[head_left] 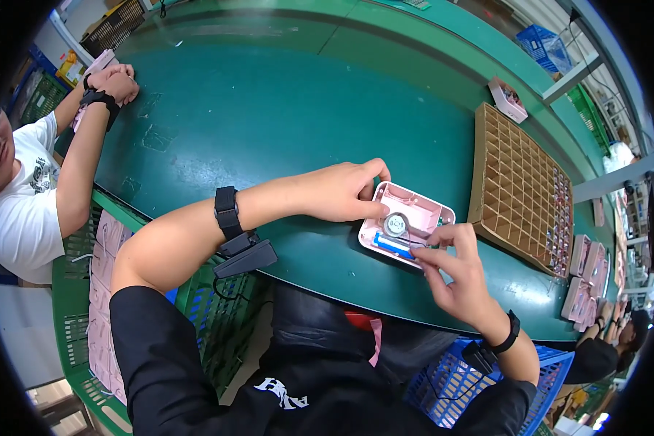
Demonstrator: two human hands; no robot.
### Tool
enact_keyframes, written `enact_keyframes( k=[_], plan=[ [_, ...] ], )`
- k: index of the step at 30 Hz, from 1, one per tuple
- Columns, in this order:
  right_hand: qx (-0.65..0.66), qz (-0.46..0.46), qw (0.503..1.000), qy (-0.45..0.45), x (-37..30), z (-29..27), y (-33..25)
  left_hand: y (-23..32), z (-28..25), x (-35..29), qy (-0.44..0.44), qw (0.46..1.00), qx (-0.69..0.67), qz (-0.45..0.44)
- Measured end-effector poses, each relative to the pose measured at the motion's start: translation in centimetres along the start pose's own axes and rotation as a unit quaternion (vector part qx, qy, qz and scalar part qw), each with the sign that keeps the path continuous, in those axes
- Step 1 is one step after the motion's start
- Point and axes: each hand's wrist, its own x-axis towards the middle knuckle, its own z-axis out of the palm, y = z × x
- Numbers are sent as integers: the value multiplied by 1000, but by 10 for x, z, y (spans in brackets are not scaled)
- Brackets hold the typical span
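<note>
A small pink plastic case (416,198) with an open top lies on the green table in front of me. Inside it sit a round silver part (395,224), which looks like a small motor or speaker, and a blue cylindrical battery (393,245) along the near wall. My left hand (345,190) grips the case's left side, its thumb reaching over the rim beside the round part. Over the near right corner, my right hand (454,272) has its fingers closed in a pinch by the battery's end and some thin wires; the pinched thing is hidden.
Right of the case stands a cardboard divider box (512,167), small parts in its far-right cells. Beyond it is a pink tray (507,99); pink cases (585,280) are stacked at right. Green crate (73,312) and blue crate (443,378) flank me. A co-worker's hands (116,83) rest at far left.
</note>
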Motion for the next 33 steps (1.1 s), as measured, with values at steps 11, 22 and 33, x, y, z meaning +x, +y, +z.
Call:
enact_keyframes(
  k=[11,22,33],
  plan=[
    [-171,-128,975,-56,-7,5,5,4,0,2,-13,1000,-3,3],
    [-141,-113,982,-47,-10,6,14,29,2,-6,68,913,265,301],
    [-64,36,995,-62,-14,-114,41,24,4,-12,33,930,219,293]
  ],
)
